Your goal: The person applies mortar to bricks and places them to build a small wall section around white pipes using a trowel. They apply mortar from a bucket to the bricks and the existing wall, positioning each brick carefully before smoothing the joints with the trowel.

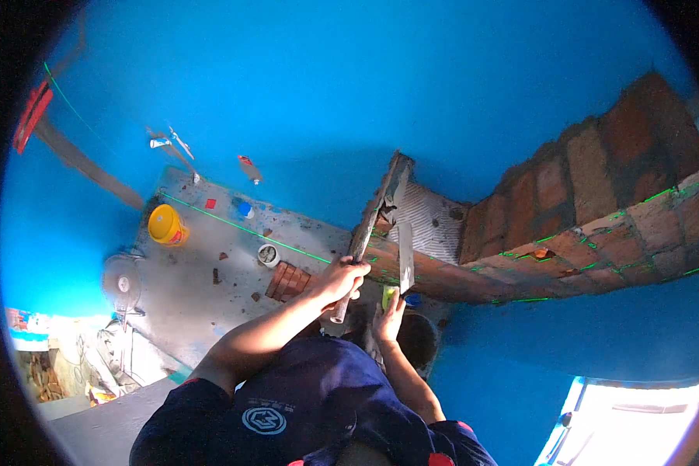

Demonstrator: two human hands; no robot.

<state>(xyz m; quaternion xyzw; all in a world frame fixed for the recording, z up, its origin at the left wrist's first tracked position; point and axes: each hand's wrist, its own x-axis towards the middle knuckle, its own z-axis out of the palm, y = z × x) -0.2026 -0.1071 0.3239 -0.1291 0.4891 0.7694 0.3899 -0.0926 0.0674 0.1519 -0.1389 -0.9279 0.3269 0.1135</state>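
A long, narrow batten (370, 221) looks stiff and fairly heavy, probably gritty rather than slippery, and best held near its lower end. There the left hand (342, 280) curls its fingers round it. Grey-brown and mortar-smeared, it slants up toward the blue wall (303, 101). The right hand (387, 317) closes round the yellow-green handle (388, 295) of a flat-bladed metal scraper (406, 256), likely light and rigid.

Place: indoor building site | bare brickwork (590, 175) | green laser line (245, 227) | brick pile (289, 281) | yellow bucket (165, 225)
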